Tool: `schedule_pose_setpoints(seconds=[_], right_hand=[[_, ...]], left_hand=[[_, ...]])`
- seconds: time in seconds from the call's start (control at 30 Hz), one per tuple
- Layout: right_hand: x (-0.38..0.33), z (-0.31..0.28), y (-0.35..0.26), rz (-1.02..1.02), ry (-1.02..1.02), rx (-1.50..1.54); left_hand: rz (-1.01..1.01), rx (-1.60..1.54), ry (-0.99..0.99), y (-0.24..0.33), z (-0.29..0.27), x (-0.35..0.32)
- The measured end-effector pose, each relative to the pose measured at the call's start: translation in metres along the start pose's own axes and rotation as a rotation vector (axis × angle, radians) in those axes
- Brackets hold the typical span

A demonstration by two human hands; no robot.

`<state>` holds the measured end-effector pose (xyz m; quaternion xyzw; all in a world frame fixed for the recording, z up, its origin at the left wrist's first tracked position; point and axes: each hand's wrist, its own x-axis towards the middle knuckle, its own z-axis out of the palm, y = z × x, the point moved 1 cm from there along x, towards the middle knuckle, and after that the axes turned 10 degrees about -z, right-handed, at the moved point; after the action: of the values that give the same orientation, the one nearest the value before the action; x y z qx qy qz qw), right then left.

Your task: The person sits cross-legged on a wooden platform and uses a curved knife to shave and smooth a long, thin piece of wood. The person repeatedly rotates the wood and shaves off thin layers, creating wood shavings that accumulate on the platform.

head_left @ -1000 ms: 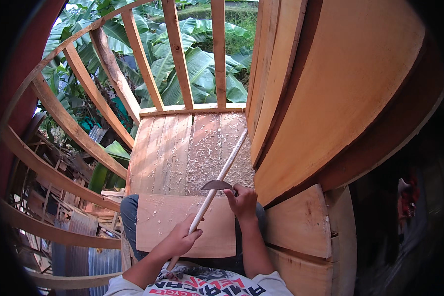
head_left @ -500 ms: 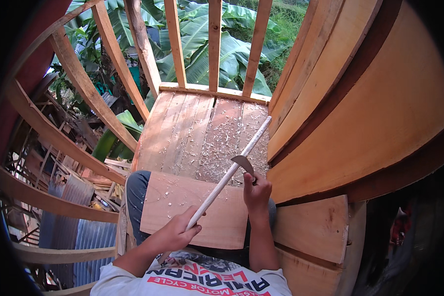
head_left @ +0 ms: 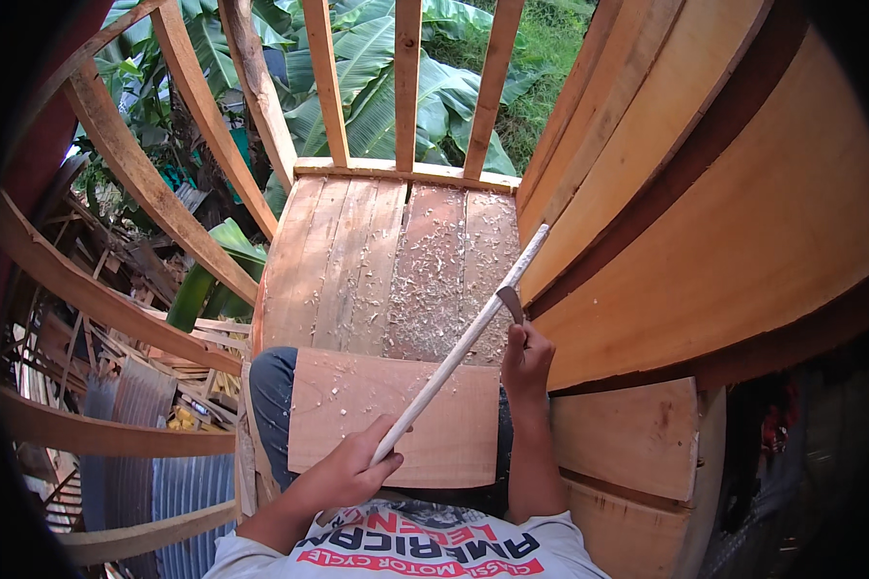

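A pale, peeled wooden stick (head_left: 462,349) slants from my lap up to the far right. Its near end is gripped in my left hand (head_left: 355,465), fingers wrapped round it. My right hand (head_left: 528,362) is closed on a knife with a short, curved dark blade (head_left: 511,303); the palm and fingers hide most of the handle. The blade lies against the stick's right side, nearer its far end. Under the stick, a flat reddish-brown board (head_left: 386,415) rests across my thighs, with a few wood chips on it.
Thin shavings (head_left: 434,280) are scattered over the plank floor (head_left: 309,261) ahead. Upright wooden slats (head_left: 407,87) rail off the front and left, with banana leaves beyond. A smooth wooden panel wall (head_left: 705,222) rises close on the right. Corrugated metal sheets (head_left: 188,492) lie below left.
My right hand and the knife have moved slightly up the stick toward its far end, and the blade has turned more edge-on. The whole view has shifted a little. Both grips hold.
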<state>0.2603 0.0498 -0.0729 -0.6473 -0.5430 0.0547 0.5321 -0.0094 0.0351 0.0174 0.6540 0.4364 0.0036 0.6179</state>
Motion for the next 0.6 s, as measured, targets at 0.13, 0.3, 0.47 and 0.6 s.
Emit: schedule_pose_setpoints(seconds=[0.13,0.3,0.47,0.6], right_hand=[[-0.007,-0.001,-0.034,-0.221,-0.178,-0.023],[-0.016,0.01,-0.038,-0.226,-0.124,0.002],[0.001,0.003,-0.019,0.098,0.009,0.077],[-0.008,0.007,-0.061,-0.528,-0.178,-0.024]], left_hand=[[0.066,-0.035,0.079,-0.009,-0.003,0.002],[0.04,-0.034,0.044,-0.011,-0.005,0.003],[0.059,-0.015,0.02,-0.017,-0.013,-0.005],[0.054,-0.028,-0.014,-0.029,-0.014,-0.003]])
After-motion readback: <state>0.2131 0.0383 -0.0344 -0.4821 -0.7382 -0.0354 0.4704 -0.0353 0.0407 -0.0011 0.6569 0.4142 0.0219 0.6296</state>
